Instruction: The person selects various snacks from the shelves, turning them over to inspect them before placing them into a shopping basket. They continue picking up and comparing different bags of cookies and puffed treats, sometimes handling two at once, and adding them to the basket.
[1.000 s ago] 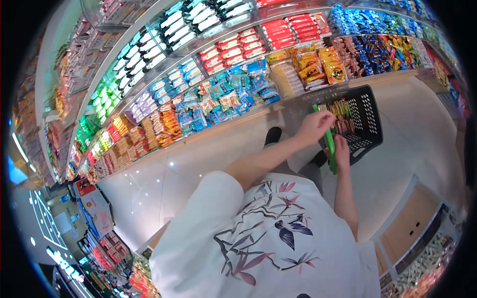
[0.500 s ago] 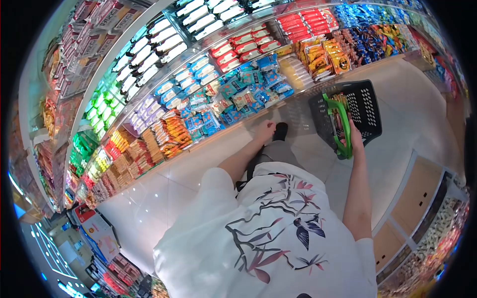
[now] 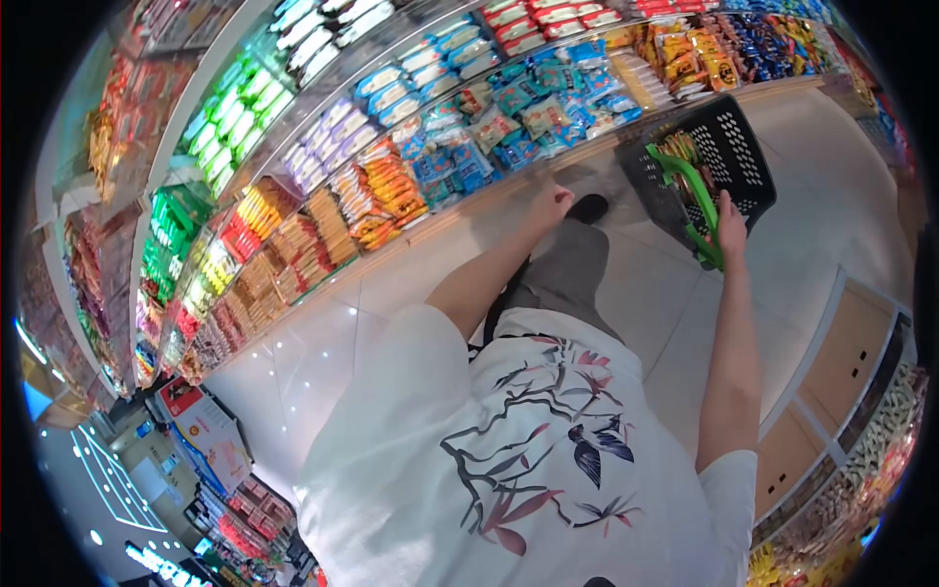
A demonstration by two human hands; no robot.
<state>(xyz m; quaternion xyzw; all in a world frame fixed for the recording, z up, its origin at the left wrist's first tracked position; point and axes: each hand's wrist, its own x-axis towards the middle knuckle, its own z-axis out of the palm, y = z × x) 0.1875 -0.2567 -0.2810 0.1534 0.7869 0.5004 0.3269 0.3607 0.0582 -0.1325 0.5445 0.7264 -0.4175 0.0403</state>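
My right hand is closed around the green handle of a black plastic shopping basket that hangs at my right side, just above the floor. Several colourful snack packets lie inside the basket. My left hand hangs in front of me with nothing in it, fingers loose, close to the bottom shelf of blue snack bags. My black shoe shows just beside that hand.
A long shop shelf packed with rows of packaged snacks runs along my left and ahead. A low wooden display stand with more sweets is on my right. The pale tiled aisle floor lies between them.
My left hand has let go of the basket's green handle and dropped towards the shelf side. The right hand alone now carries the basket, which has swung further forward.
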